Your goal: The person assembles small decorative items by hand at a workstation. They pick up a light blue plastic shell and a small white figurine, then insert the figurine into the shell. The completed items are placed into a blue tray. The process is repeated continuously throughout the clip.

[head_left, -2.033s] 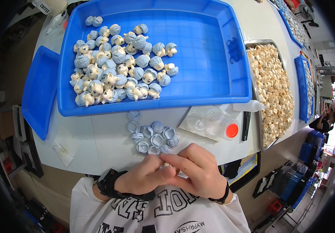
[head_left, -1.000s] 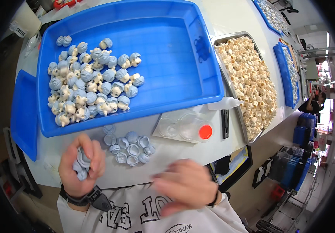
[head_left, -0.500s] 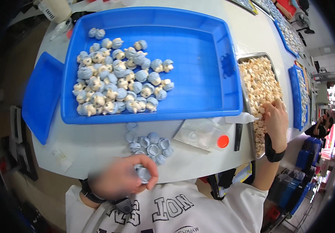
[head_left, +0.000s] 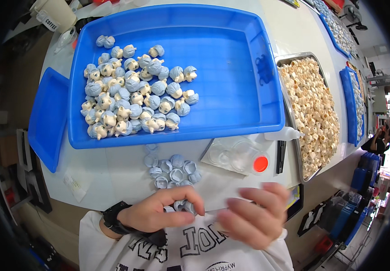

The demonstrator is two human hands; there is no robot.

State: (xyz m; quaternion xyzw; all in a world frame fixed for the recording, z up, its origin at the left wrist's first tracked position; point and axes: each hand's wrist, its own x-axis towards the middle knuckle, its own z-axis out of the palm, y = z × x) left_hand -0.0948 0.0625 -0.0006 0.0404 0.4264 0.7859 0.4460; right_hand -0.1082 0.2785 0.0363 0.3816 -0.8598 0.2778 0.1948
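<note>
My left hand [head_left: 156,214] is curled round light-blue hollow shell pieces [head_left: 185,206], their open sides partly showing between thumb and fingers. To its right, my right hand [head_left: 256,214] is smeared by motion, so whether it holds anything cannot be made out. More light-blue hollow shells [head_left: 176,175] lie in a loose group on the table just beyond my left hand. A blue tub [head_left: 231,97] farther off holds many small doll heads [head_left: 131,97] with pale faces and blue hair, gathered in its left part. At the right, a metal tray [head_left: 304,177] is filled with small cream hollow pieces [head_left: 314,117].
Between the tub and my hands lie a clear plastic package [head_left: 226,156], a round red-orange cap [head_left: 260,164], a white nozzle bottle [head_left: 285,133] and a black stick-like tool [head_left: 281,157]. A blue bin [head_left: 48,119] stands left. Another person [head_left: 378,142] is far right.
My right hand has come from the tray of cream pieces over to beside my left hand. My left hand has shifted slightly right and still holds blue shells.
</note>
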